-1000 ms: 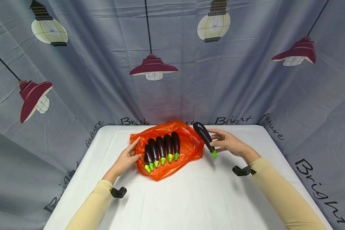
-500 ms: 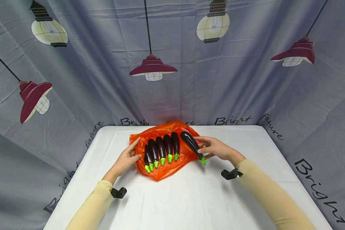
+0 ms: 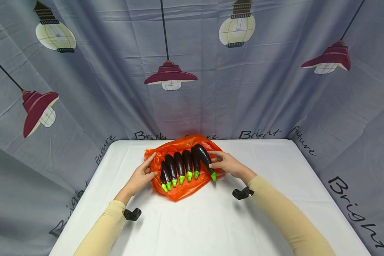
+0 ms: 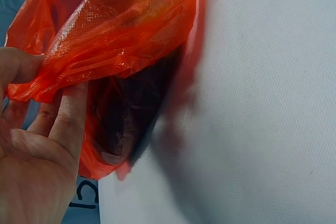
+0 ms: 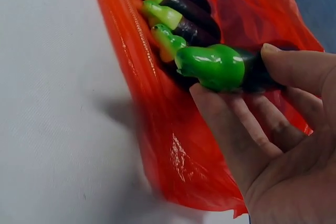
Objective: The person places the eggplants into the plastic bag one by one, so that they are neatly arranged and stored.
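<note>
A red-orange plastic bag (image 3: 182, 193) lies spread on the table, with several dark purple eggplants (image 3: 179, 163) side by side on it, green stem ends toward the near side. At the bag's left edge, my left hand (image 3: 138, 179) pinches the plastic between thumb and fingers, as the left wrist view shows of the bag (image 4: 126, 30). My right hand (image 3: 228, 164) grips one more eggplant (image 3: 203, 155) near its green end, over the right part of the bag. In the right wrist view this eggplant's stem (image 5: 215, 66) shows between thumb and fingers, above the row; its far end is partly hidden.
The white table (image 3: 192, 227) extends in front of the bag and to both sides. Behind it hangs a grey curtain (image 3: 192, 110) printed with lamps and lettering. A small black camera sits on each wrist, the right one (image 3: 242, 193) above the table.
My right hand has carried its eggplant leftward, from beside the bag's right edge to over the bag next to the row. The left hand has stayed at the bag's left edge.
</note>
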A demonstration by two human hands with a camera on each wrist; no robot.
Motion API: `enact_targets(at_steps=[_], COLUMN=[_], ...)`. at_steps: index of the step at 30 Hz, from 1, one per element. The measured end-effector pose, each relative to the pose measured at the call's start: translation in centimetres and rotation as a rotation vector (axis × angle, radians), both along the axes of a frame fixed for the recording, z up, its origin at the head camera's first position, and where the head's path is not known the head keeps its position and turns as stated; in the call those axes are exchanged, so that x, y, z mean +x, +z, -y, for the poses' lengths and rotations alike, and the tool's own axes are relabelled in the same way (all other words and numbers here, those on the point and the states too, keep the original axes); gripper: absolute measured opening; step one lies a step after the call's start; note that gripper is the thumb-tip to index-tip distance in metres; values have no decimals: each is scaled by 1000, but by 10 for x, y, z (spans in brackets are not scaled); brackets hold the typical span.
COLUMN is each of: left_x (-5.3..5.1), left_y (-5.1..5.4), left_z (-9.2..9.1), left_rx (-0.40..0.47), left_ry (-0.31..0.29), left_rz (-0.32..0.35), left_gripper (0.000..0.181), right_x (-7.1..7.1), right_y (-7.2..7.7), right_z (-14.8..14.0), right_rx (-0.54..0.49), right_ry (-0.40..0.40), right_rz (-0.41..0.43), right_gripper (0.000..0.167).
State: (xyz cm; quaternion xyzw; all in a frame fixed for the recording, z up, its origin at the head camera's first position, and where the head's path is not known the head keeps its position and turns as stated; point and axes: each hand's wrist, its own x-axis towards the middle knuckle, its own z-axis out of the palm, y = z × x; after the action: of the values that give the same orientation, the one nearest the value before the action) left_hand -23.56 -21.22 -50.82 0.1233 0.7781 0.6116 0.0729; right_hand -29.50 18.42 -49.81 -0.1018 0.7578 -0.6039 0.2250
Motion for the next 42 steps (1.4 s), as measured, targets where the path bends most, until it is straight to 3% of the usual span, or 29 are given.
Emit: enact_targets(at_steps=[10,30,42], left_x=[0,0,-1], left_y=[0,6,5], left_z=[1,-3,-1], left_rx=[6,19,-1], left_ry=[-2,-9,5], left_rz=[-1,-15,-36], left_gripper=[79,79,79], right_x=[-4,-9,-11], right_y=[-6,-19,-24], right_z=[17,46,50], right_rx=[20,11,92], right_ry=[-68,-334,-378], right_rz=[-13,-18,-26], right_gripper=[71,71,71])
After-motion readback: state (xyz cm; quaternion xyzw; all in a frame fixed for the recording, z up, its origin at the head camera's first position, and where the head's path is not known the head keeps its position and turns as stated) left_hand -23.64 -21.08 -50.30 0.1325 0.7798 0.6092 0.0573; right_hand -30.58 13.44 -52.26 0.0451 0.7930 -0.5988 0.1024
